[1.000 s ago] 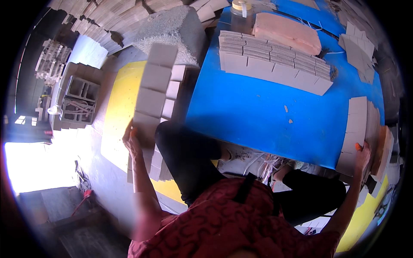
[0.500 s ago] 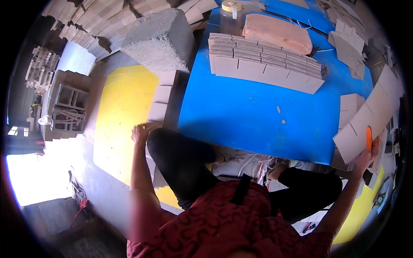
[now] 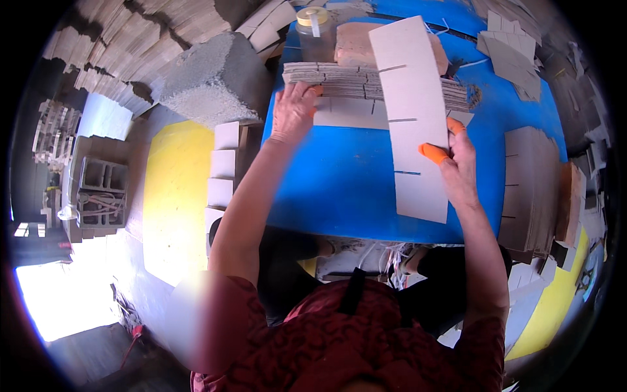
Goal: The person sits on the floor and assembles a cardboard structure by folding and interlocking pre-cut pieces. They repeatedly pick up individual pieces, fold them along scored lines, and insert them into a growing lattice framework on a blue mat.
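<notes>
My right hand (image 3: 460,160), with orange finger covers on the thumb and a finger, grips a long pale cardboard strip (image 3: 415,124) with several slots along one edge. The strip stands tilted over the blue table (image 3: 326,183). At the table's far side is a row of stacked slotted cardboard strips (image 3: 349,111). My left hand (image 3: 294,114) is closed at the left end of that row, its bent fingers on the top edge and an orange cover on one digit. How many strips it grips is hidden.
Behind the row sit a reddish block (image 3: 353,42) and a clear jar (image 3: 313,36) with a yellow lid. More slotted cardboard (image 3: 526,186) is stacked at the right. A rough grey block (image 3: 212,78) and a yellow sheet (image 3: 176,196) lie to the left.
My right hand has brought the cardboard strip from the right side to over the table. My left hand has moved from beside my knee up to the row of strips.
</notes>
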`<action>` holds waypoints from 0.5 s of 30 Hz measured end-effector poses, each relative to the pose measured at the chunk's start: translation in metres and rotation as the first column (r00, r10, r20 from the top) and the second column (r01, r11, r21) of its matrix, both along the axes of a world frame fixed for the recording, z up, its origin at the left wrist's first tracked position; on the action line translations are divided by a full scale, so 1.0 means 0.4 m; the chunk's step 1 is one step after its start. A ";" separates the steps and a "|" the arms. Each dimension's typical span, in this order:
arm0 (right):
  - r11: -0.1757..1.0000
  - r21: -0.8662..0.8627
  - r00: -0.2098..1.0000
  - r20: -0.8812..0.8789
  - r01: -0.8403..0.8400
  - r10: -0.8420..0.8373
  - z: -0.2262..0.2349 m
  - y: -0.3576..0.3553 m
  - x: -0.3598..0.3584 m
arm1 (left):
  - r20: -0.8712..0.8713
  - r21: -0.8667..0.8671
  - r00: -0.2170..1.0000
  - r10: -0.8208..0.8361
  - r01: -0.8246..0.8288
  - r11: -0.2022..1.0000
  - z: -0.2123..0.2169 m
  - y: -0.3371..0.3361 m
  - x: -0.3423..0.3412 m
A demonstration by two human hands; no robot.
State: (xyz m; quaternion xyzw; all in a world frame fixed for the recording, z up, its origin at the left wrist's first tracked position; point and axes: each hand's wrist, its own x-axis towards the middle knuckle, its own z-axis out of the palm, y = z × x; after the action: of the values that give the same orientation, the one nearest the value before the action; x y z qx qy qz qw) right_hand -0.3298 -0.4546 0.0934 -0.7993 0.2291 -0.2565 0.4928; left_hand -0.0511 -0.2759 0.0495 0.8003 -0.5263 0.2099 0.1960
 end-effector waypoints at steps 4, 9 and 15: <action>0.991 -0.134 0.999 -0.048 -0.009 0.002 0.010 0.008 -0.008 | -0.029 -0.049 0.996 -0.081 0.079 0.996 0.016 -0.005 0.021; 0.877 -0.473 0.991 0.053 -0.081 0.120 0.019 0.043 -0.011 | -0.490 0.014 0.871 -0.030 0.042 0.999 0.055 0.011 -0.103; 0.816 -0.576 0.941 0.249 -0.047 0.230 0.044 0.073 0.018 | -0.572 -0.097 0.805 -0.157 0.123 0.988 0.078 0.029 -0.270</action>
State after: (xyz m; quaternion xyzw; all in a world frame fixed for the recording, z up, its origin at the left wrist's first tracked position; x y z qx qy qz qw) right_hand -0.3226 -0.4254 0.1108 -0.8733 0.0043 -0.3964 0.2831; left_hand -0.1590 -0.2645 0.0807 0.7796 -0.4934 -0.0435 0.3833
